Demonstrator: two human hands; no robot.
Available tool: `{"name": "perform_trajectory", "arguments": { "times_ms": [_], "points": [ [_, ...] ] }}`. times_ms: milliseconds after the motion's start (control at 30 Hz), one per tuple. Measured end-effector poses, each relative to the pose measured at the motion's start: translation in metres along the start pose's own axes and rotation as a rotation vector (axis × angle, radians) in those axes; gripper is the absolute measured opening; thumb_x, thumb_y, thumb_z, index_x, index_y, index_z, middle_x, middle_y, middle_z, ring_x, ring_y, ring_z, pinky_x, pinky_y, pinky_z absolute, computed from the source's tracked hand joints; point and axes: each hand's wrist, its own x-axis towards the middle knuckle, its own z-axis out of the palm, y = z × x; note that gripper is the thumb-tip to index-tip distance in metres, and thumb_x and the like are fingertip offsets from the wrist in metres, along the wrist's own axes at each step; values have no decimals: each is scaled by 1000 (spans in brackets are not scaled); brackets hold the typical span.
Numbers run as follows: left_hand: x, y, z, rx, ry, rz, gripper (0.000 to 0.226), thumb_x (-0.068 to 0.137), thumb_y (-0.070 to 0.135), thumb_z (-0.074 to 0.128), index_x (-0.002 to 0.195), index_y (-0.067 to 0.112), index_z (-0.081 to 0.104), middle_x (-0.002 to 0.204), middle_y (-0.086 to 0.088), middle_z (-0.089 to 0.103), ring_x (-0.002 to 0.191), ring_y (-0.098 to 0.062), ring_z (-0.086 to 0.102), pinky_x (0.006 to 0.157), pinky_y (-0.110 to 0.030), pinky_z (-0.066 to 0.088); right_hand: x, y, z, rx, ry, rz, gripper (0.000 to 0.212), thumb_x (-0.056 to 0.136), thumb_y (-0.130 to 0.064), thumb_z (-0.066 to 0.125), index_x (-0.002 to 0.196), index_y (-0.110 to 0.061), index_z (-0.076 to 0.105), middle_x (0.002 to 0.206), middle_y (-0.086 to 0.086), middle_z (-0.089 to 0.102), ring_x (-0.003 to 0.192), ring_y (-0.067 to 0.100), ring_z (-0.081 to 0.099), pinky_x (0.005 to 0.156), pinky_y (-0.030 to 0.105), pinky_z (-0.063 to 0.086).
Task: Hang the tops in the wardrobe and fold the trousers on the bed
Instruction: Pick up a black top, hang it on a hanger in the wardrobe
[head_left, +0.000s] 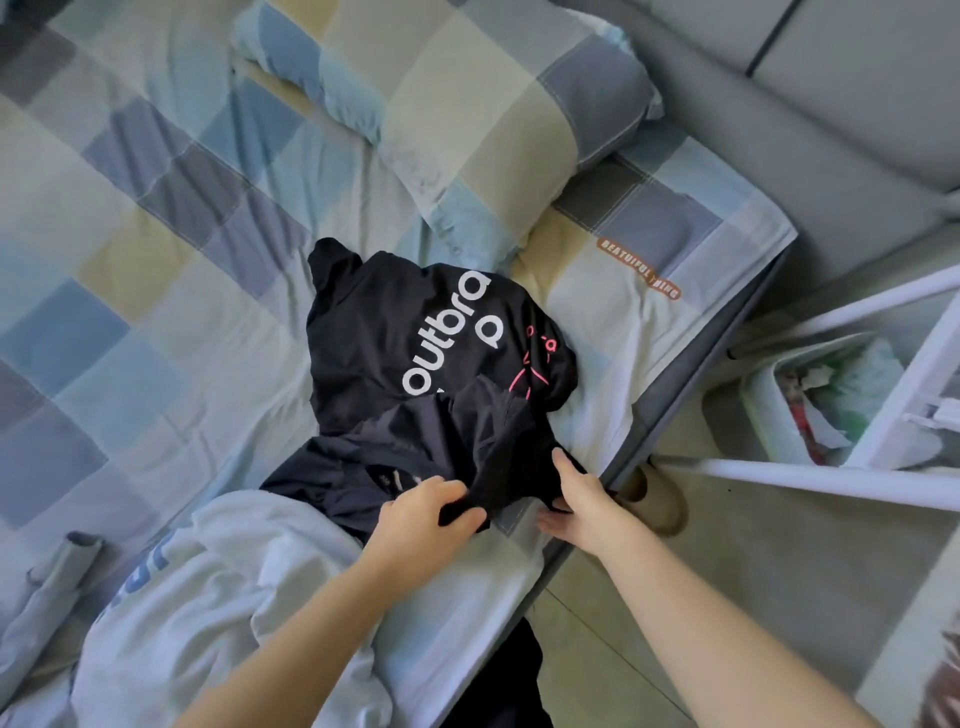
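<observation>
A black top (395, 332) with white lettering and a pink drawing lies crumpled on the checked bed (130, 218), near its right edge. My left hand (423, 512) grips the dark fabric at the garment's near end. My right hand (576, 496) holds the same near edge a little to the right, thumb on top and fingers under the cloth. A white garment (218, 587) with blue print lies bunched on the bed just in front of the black one, under my left forearm.
A checked pillow (467, 104) lies at the head of the bed. A white metal rack (831, 473) stands on the floor to the right, with a bin holding bags (810, 400) behind it. A grey rolled cloth (57, 587) sits at the lower left.
</observation>
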Motion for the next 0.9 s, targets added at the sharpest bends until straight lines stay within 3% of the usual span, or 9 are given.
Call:
{"name": "perform_trajectory", "arguments": {
  "times_ms": [133, 233, 300, 400, 533, 600, 667, 767, 900],
  "points": [
    [-48, 16, -20, -201, 46, 85, 44, 94, 39, 60, 61, 16, 42, 72, 5, 43, 64, -13, 45, 67, -32, 39, -12, -2, 12, 252, -112, 22, 47, 92, -49, 55, 118, -12, 53, 112, 18, 62, 95, 36, 65, 77, 45, 57],
    [-71, 8, -32, -248, 66, 67, 52, 94, 30, 61, 51, 20, 33, 63, 12, 39, 57, -8, 36, 60, -22, 31, -18, -10, 26, -121, 50, -117, 39, 91, -32, 61, 121, -9, 52, 108, 13, 62, 85, 27, 62, 67, 31, 53],
    [-78, -6, -36, -255, 107, 39, 52, 93, 27, 62, 52, 17, 33, 61, 12, 39, 55, -6, 36, 58, -18, 29, -17, -22, 36, -175, 112, -234, 24, 90, -17, 60, 111, -7, 55, 99, 13, 60, 75, 22, 57, 58, 27, 47],
    [-79, -29, -41, -354, 186, -120, 50, 92, 27, 63, 54, 12, 34, 60, 8, 37, 53, -5, 34, 54, -15, 30, -17, -42, 46, 3, 55, -237, 13, 91, 1, 52, 87, -11, 54, 95, 15, 58, 70, 22, 55, 55, 31, 45],
    [-79, -49, -48, -699, 235, -444, 42, 92, 43, 59, 70, 7, 55, 70, -4, 50, 67, -15, 51, 65, -24, 42, -42, -46, 57, 269, 2, -201, 20, 94, 6, 36, 100, -5, 52, 94, 17, 56, 75, 29, 57, 60, 43, 50],
    [-83, -53, -55, -924, 328, -640, 34, 95, 34, 57, 76, 5, 61, 79, -9, 62, 73, -21, 59, 70, -31, 45, -66, -38, 61, 288, -19, -181, 20, 96, 1, 37, 97, -4, 56, 94, 15, 59, 75, 27, 59, 54, 37, 52],
    [-93, -55, -65, -1079, 331, -701, 18, 95, 18, 58, 89, 5, 68, 89, -16, 68, 76, -27, 62, 70, -33, 47, -98, -28, 63, 237, -38, -170, 19, 99, -20, 46, 101, -9, 61, 95, 11, 65, 80, 26, 64, 64, 36, 55],
    [-122, -47, -93, -1270, 253, -652, 18, 95, 11, 56, 103, -2, 66, 77, -15, 71, 60, -24, 66, 55, -30, 47, -162, -15, 60, 132, -163, -116, 31, 95, -39, 55, 110, -15, 66, 107, 10, 71, 97, 29, 68, 83, 42, 55],
    [-176, -11, -142, -1466, 183, -439, 20, 97, 23, 53, 98, 7, 64, 71, -6, 71, 57, -19, 63, 61, -30, 49, -257, -1, 44, 137, -255, -288, 30, 92, -23, 61, 118, -8, 66, 110, 15, 70, 102, 31, 66, 87, 41, 53]
  ]
}}
